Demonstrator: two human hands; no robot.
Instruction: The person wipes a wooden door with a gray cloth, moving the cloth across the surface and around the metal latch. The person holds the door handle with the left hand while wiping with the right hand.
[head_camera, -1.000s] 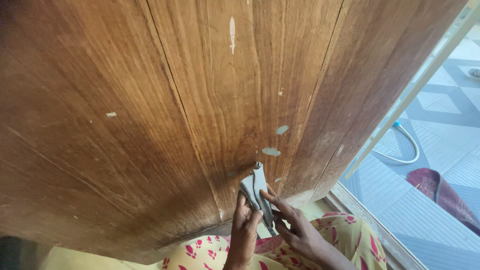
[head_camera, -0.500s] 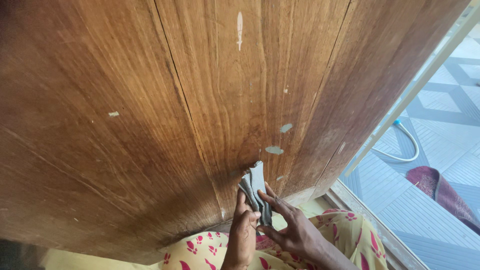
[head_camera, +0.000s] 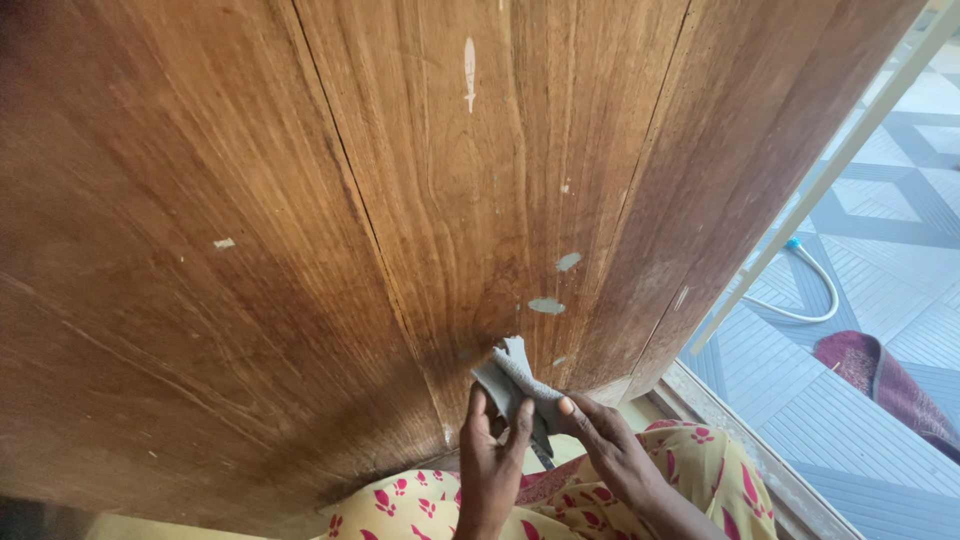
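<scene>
- A large wooden door (head_camera: 330, 220) of brown colour fills most of the view; its panels are separated by narrow dark grooves, and the grain runs along them.
- Several small pale spots (head_camera: 546, 305) are seen on the wood, near the lower middle, and one long pale mark (head_camera: 469, 72) is seen near the top.
- To the right, a tiled floor (head_camera: 880, 230) with grey and blue pattern is seen, with a white hose (head_camera: 800, 310) lying on it and a dark red cloth (head_camera: 885, 380) near the right edge.
- A thin white bar (head_camera: 830, 165) crosses in front of the floor, slanted.
- At the bottom, yellow clothing with red flowers (head_camera: 690, 465) is seen under the arms.
- A folded grey piece of sandpaper (head_camera: 512, 378) is held against the lower part of the door, just below the pale spots; its upper edge looks torn and touches the wood.
- The left hand (head_camera: 492, 448) is closed around the lower part of the sheet, with fingers pressed together upward.
- The right hand (head_camera: 600, 440) pinches the sheet from the right side, with the thumb laid on it.
- A small dark part is seen under the sheet between the hands; what it is cannot be told.
- No container is seen.
</scene>
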